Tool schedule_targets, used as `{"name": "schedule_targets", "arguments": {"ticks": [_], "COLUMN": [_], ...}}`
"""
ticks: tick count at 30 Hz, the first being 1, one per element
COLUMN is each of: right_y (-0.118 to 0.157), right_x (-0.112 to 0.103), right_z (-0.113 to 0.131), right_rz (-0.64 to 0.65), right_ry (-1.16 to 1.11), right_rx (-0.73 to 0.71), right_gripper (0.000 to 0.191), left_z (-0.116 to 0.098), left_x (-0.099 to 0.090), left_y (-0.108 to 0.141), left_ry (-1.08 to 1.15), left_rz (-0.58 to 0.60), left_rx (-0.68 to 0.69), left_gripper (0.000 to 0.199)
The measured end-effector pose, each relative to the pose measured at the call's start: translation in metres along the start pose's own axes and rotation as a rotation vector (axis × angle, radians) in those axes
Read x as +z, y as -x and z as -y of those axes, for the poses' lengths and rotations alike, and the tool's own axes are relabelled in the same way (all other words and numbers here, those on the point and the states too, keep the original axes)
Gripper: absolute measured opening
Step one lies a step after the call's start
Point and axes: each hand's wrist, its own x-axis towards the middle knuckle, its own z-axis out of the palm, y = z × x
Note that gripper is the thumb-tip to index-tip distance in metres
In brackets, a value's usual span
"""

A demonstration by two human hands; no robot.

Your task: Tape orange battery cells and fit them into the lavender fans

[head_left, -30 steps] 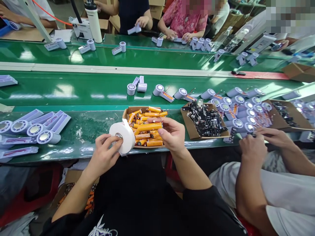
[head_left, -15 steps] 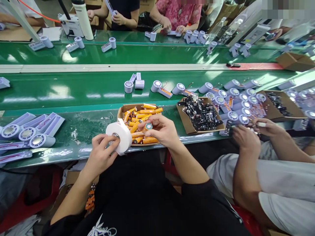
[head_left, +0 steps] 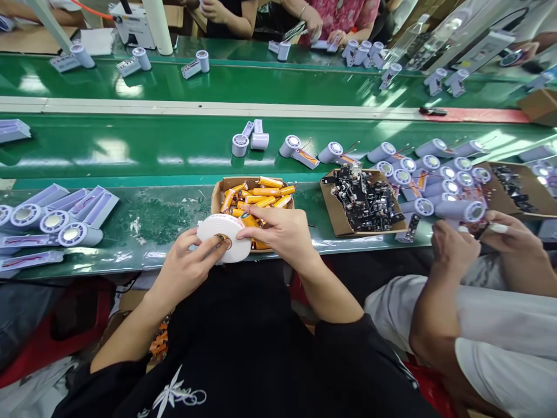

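My left hand (head_left: 187, 264) grips a roll of white tape (head_left: 217, 226), with fingertips at the hole in its core. Between the thumb and fingers of my right hand (head_left: 285, 235) is an orange cylindrical battery (head_left: 249, 220), partly hidden by the fingers. The battery is close against the roll's right edge; whether tape sticks to it I cannot tell. Just behind both hands stands a small cardboard box (head_left: 216, 197) holding several loose orange batteries (head_left: 266, 192).
Lilac fan-like housings (head_left: 80, 234) are piled on the left, and more (head_left: 429, 180) on the right. A carton of black circuit parts (head_left: 363, 200) stands right of the batteries. A co-worker's hands (head_left: 456, 249) work at far right. Beyond lies a green conveyor belt (head_left: 152, 145).
My right hand has brought the battery left and down to the tape roll's edge. The roll has tilted flatter, showing more of its face. The whole view has shifted slightly.
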Motion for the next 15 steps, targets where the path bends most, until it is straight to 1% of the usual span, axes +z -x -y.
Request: {"name": "schedule_targets", "arguments": {"ticks": [3,5,6,7,8,9,12,13,14,15], "right_y": [-0.001,0.0,0.0,0.002,0.003,0.005,0.009,0.01,0.011,0.011], "right_x": [-0.013,-0.02,-0.021,-0.017,-0.01,0.001,0.042,0.053,0.061,0.066], "right_z": [-0.001,-0.004,-0.007,-0.009,-0.01,-0.009,-0.003,0.0,0.003,0.005], "right_rz": [0.194,0.324,0.349,0.33,0.263,0.148,-0.356,-0.485,-0.555,-0.562], "right_ry": [0.005,-0.099,-0.186,-0.294,-0.415,-0.54,-0.841,-0.899,-0.942,-0.973], "right_rx": [0.008,-0.001,0.005,0.022,0.048,0.074,0.112,0.113,0.113,0.113], "right_gripper": [0.048,0.054,0.054,0.054,0.055,0.057,0.072,0.074,0.075,0.075], "left_z": [0.001,0.0,-0.001,-0.003,-0.006,-0.01,-0.024,-0.027,-0.03,-0.031], "left_x": [-0.006,-0.012,-0.015,-0.017,-0.019,-0.02,-0.019,-0.019,-0.019,-0.02], "left_y": [-0.006,-0.011,-0.013,-0.016,-0.019,-0.021,-0.026,-0.027,-0.026,-0.025], "left_ry": [-0.046,-0.065,-0.078,-0.095,-0.117,-0.137,-0.154,-0.127,-0.084,-0.028], "left_rz": [0.036,0.052,0.054,0.053,0.044,0.024,-0.093,-0.137,-0.173,-0.195], "left_rx": [0.03,0.037,0.039,0.035,0.023,0.002,-0.108,-0.132,-0.141,-0.138], "left_gripper": [0.053,0.051,0.05,0.047,0.043,0.039,0.036,0.037,0.039,0.04]}}
